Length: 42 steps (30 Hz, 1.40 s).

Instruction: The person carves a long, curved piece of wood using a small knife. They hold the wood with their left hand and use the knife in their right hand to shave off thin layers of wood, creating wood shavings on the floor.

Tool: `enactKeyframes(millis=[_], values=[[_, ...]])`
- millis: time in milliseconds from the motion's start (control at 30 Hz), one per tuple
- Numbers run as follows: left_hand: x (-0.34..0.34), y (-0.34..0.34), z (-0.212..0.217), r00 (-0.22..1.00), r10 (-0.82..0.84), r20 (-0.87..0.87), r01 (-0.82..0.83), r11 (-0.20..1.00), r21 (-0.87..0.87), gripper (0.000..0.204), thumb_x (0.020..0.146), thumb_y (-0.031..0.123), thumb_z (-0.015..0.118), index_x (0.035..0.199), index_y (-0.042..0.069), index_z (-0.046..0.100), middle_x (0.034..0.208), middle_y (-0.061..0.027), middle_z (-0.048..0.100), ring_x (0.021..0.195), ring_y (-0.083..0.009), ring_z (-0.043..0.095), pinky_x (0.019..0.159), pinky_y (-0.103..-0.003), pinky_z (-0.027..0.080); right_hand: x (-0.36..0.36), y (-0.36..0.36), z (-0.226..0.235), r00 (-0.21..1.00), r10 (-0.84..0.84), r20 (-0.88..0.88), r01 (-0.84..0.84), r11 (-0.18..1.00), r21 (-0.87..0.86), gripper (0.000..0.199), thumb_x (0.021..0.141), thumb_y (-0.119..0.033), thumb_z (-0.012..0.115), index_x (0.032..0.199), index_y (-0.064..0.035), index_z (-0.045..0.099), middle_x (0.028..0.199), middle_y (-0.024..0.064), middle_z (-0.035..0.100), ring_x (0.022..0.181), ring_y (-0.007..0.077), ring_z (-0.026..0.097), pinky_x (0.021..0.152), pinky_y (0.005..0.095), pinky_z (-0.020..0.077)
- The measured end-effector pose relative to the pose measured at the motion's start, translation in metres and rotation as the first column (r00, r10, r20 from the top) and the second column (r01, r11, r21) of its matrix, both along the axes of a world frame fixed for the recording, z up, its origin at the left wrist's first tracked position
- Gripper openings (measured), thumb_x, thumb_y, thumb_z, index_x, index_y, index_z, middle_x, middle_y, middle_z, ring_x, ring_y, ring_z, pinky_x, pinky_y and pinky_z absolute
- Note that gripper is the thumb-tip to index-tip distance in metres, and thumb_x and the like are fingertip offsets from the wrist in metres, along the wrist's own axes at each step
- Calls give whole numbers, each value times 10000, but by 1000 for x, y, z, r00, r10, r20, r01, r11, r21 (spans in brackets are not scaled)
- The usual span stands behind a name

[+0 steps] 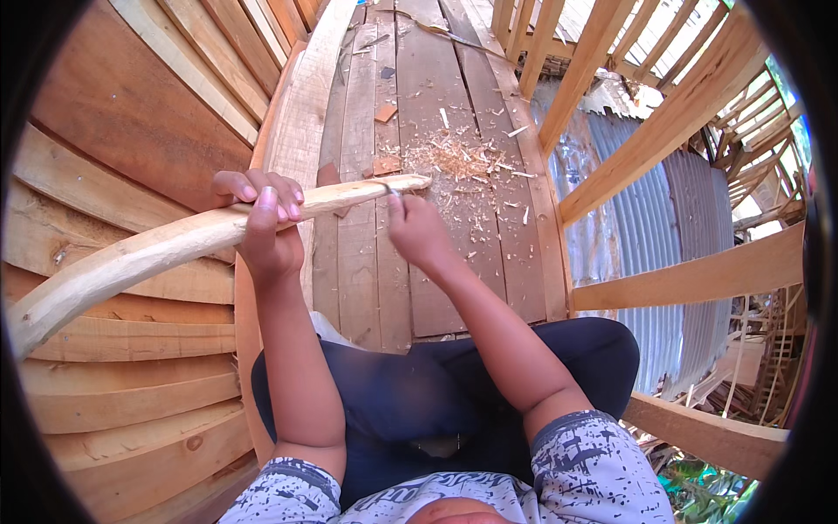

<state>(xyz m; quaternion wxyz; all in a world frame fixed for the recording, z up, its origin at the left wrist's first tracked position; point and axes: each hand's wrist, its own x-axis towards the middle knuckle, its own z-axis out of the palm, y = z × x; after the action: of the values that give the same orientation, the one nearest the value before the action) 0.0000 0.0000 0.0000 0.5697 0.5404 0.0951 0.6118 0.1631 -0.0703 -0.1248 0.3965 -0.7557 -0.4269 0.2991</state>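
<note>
While sitting with legs folded on a plank floor, holds a long peeled wooden pole in the left hand, the grip clamped around the shaft, thumb across the near face and fingertips showing over the top. Has the pole slanting across the front, from a thick, curving end at the left rim of the view to a narrowed tip near the middle. Holds a small dark blade in the right hand, the grip closed in a fist with any handle hidden inside; sets the blade at the pole close to the tip, but cannot tell how deep in the wood.

Wears a white shirt with dark, broken print, too irregular to make out as words, and dark trousers. On the planks beyond the tip: a heap of pale wood shavings with slivers strewn around, a flat orange-brown piece just left of the heap, and a long thin strip farther off. To the left, a wall of overlapping boards; to the right, a timber railing with corrugated metal sheets beyond, and green leaves at lower right.
</note>
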Motion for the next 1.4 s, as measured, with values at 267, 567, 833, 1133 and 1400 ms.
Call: enactKeyframes(millis=[267,567,833,1133,1400], values=[[0,13,1,1000,18,24,-19,998,62,202,838,30,574,907,164,440,629,33,426,582,-92,457,676,-297,422,-13,13,51,994,110,1,-110,990,88,460,1011,-311,438,854,71,639,770,288,648,788,451,646,739,521,484],[11,10,1,999,23,33,-24,999,34,193,868,27,564,903,169,439,632,38,433,579,-83,458,678,-304,429,46,18,-35,999,-41,18,42,997,-64,476,1030,-324,442,795,58,602,702,248,616,656,405,598,636,485,455],[17,4,7,973,230,6,-229,971,-70,173,947,179,637,1048,141,501,704,42,448,668,-91,469,753,-333,454,4,27,1,998,-58,29,56,996,67,446,1015,-287,430,862,81,631,839,293,661,827,459,647,744,522,488],[6,3,15,981,132,-141,-129,991,34,644,944,269,662,1484,87,362,744,36,476,767,-105,540,979,-429,499,-9,18,57,996,75,41,-80,985,152,457,1013,-296,438,835,74,639,791,296,646,795,454,642,737,530,486],[16,-5,25,972,-52,-227,76,992,98,698,928,268,679,1497,18,360,870,7,543,884,-93,572,1071,-490,451,40,24,-12,998,-1,-65,5,998,66,452,1007,-284,449,812,79,635,770,308,635,770,470,635,722,531,481]])
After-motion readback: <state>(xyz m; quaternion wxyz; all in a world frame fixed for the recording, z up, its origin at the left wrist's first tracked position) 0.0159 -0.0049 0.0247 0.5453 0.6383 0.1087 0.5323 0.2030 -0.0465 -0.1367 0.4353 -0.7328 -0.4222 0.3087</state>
